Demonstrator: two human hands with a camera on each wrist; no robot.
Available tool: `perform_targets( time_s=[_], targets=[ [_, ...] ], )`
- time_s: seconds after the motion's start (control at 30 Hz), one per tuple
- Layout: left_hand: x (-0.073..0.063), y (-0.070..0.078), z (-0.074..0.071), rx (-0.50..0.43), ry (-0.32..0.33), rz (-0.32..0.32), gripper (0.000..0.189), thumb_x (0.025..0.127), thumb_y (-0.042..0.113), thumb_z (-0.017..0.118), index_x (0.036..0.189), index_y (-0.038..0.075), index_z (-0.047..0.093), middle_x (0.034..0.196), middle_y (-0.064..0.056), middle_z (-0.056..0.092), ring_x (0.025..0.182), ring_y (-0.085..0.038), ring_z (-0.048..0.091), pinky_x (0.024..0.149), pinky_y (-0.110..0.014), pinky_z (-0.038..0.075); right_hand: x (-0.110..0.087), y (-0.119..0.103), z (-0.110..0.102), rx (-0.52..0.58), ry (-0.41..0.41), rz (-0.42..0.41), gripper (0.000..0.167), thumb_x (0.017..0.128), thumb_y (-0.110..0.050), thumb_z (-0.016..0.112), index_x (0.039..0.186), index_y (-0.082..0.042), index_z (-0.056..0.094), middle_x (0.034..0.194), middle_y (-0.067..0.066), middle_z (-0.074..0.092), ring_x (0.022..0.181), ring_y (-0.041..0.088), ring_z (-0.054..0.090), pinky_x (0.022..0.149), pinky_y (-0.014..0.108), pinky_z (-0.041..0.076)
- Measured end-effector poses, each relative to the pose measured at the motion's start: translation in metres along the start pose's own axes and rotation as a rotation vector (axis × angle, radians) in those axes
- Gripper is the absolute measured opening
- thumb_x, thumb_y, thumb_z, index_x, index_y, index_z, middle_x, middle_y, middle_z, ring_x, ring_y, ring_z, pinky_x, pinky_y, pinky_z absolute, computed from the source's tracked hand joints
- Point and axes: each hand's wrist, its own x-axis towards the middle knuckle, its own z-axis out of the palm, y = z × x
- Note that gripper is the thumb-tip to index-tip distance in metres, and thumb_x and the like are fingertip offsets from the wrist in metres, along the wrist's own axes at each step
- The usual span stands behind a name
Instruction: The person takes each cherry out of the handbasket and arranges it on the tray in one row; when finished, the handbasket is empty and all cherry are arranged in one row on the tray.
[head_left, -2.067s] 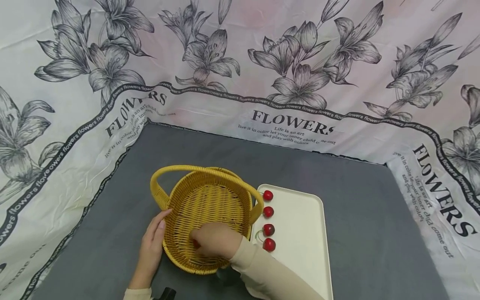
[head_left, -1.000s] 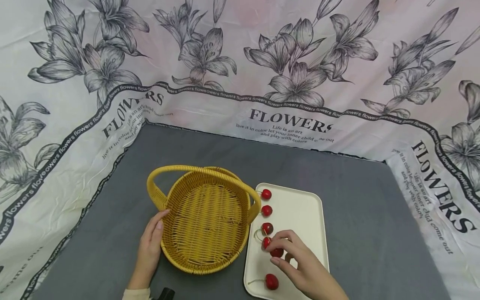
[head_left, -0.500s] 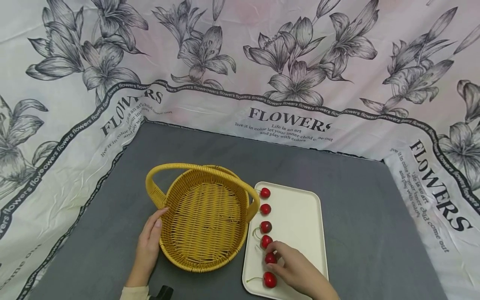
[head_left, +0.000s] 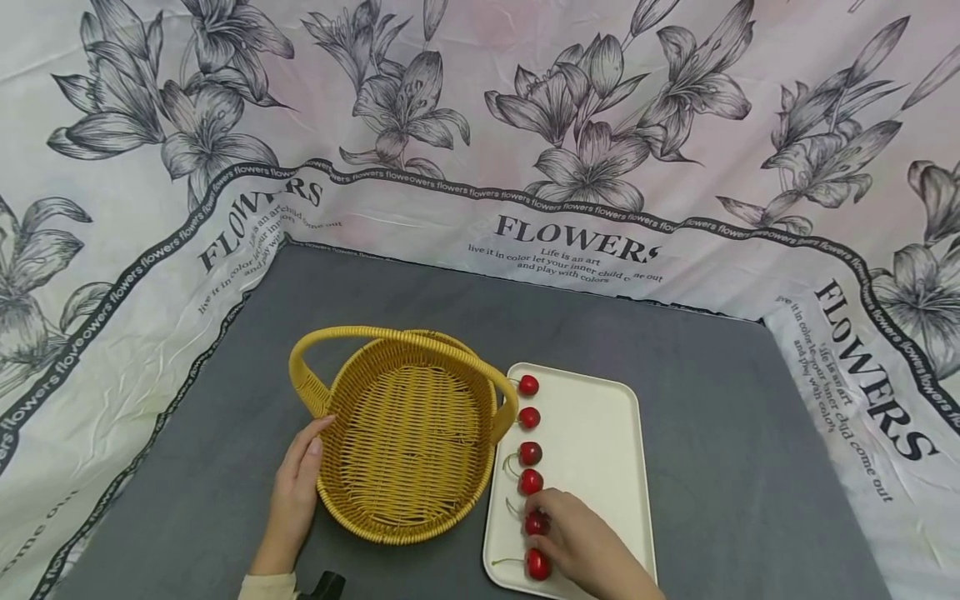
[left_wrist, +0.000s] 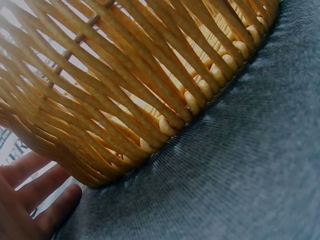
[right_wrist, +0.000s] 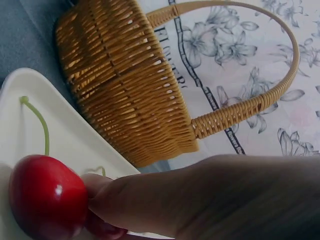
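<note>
My left hand (head_left: pixel 296 487) rests against the left side of the yellow wicker basket (head_left: pixel 408 533), its fingertips at the rim below the handle. Fairly straight fingers (left_wrist: pixel 42 192) show beside the woven wall in the left wrist view. Over the cream tray (head_left: pixel 600 467), my right hand (head_left: pixel 581 537) pinches a dark red cherry (head_left: pixel 536 523) between thumb and fingers, low at the tray's surface. Just nearer me lies another cherry (head_left: pixel 537 564) with its stem pointing left; it looms large in the right wrist view. The right thumb partly hides the pinched cherry there.
Several more cherries form a line up the tray's left side, among them a bright one (head_left: pixel 531 482) and the farthest one (head_left: pixel 528 385). The basket's tall handle (head_left: pixel 405 336) arches over its opening. Flower-printed cloth (head_left: pixel 585 242) borders the grey table (head_left: pixel 720 433).
My right hand has come out of the basket with a cherry, carried it right to the tray and lowered it into the line of cherries. The left hand stays at the basket.
</note>
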Motion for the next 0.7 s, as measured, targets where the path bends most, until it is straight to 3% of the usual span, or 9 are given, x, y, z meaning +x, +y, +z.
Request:
perform_targets(
  time_s=[0.27,0.4,0.5,0.6,0.67,0.7],
  targets=[
    [-0.001,-0.001,0.000,-0.016,0.000,-0.013,0.036,0.106,0.013,0.033,0.137,0.008,0.050,0.133,0.014,0.048,0.127,0.007,0.037,0.099,-0.006,0.028,-0.002,-0.005,0.000,-0.017,-0.007,0.021,0.024,0.083,-0.022,0.075,0.102,-0.021,0.060,0.091,-0.014,0.055,0.082,0.003,0.049,0.074,0.024,0.050],
    [0.000,-0.003,-0.002,0.011,0.024,0.024,0.035,0.104,0.010,0.036,0.135,0.006,0.053,0.133,0.004,0.049,0.125,0.004,0.039,0.098,-0.009,0.028,-0.005,-0.009,-0.003,-0.032,-0.002,0.036,0.023,0.084,-0.023,0.074,0.102,-0.022,0.060,0.094,-0.013,0.056,0.086,0.004,0.051,0.079,0.027,0.051],
    [-0.002,-0.001,-0.005,0.092,0.127,0.142,0.031,0.101,0.004,0.043,0.127,0.005,0.060,0.131,-0.009,0.049,0.120,0.000,0.041,0.093,-0.011,0.032,-0.009,-0.011,-0.007,-0.036,0.018,0.034,0.022,0.086,-0.023,0.072,0.104,-0.023,0.060,0.099,-0.012,0.059,0.091,0.006,0.054,0.084,0.030,0.052],
    [-0.003,0.011,-0.008,0.211,0.270,0.345,0.024,0.095,0.002,0.052,0.112,0.003,0.069,0.119,-0.016,0.055,0.111,-0.005,0.047,0.089,-0.013,0.034,-0.014,-0.015,-0.012,-0.025,0.076,0.009,0.024,0.086,-0.022,0.072,0.107,-0.022,0.060,0.105,-0.011,0.060,0.095,0.008,0.056,0.085,0.032,0.052],
    [-0.001,0.027,-0.008,0.262,0.280,0.455,0.021,0.093,0.001,0.056,0.107,0.004,0.071,0.110,-0.015,0.061,0.103,-0.010,0.053,0.087,-0.015,0.037,-0.016,-0.017,-0.017,-0.012,0.143,-0.020,0.024,0.086,-0.019,0.072,0.107,-0.020,0.060,0.105,-0.009,0.061,0.094,0.010,0.058,0.082,0.031,0.053],
    [0.001,0.036,-0.006,0.280,0.247,0.494,0.021,0.093,0.001,0.056,0.106,0.006,0.071,0.108,-0.013,0.063,0.101,-0.012,0.055,0.087,-0.017,0.039,-0.016,-0.018,-0.019,-0.021,0.188,-0.028,0.024,0.086,-0.018,0.072,0.107,-0.018,0.060,0.105,-0.009,0.061,0.095,0.010,0.058,0.081,0.030,0.053]
  ],
)
